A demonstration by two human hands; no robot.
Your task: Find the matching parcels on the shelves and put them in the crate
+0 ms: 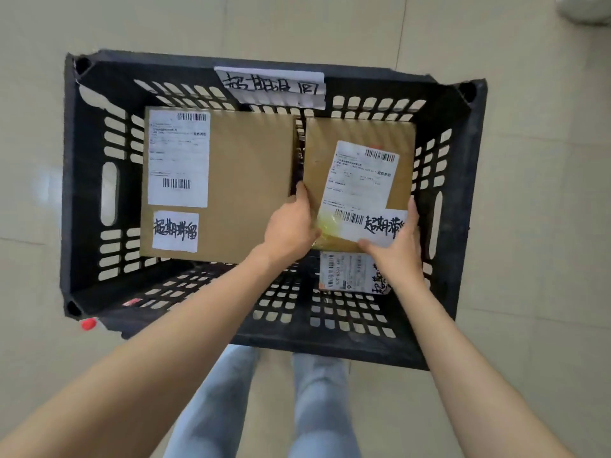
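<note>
Black slotted crate: sits on the pale tiled floor right in front of your legs, with a handwritten paper sign taped to its far wall.

Left-hand parcel: a flat brown box lying in the crate's left half, bearing a white shipping label and a handwritten white sticker near its close edge.

Right-hand parcel: a brown box you hold inside the crate's right half, just beside the first, with a shipping label and a handwritten sticker on top.

Your left hand: fingers curled round that parcel's left edge, thumb lying up along the gap between the two boxes.

Your right hand: fingers clamped on its near right corner, thumb pressed onto the sticker.

Third parcel: smaller, labelled, lying on the crate bottom, partly hidden under the held box.
</note>
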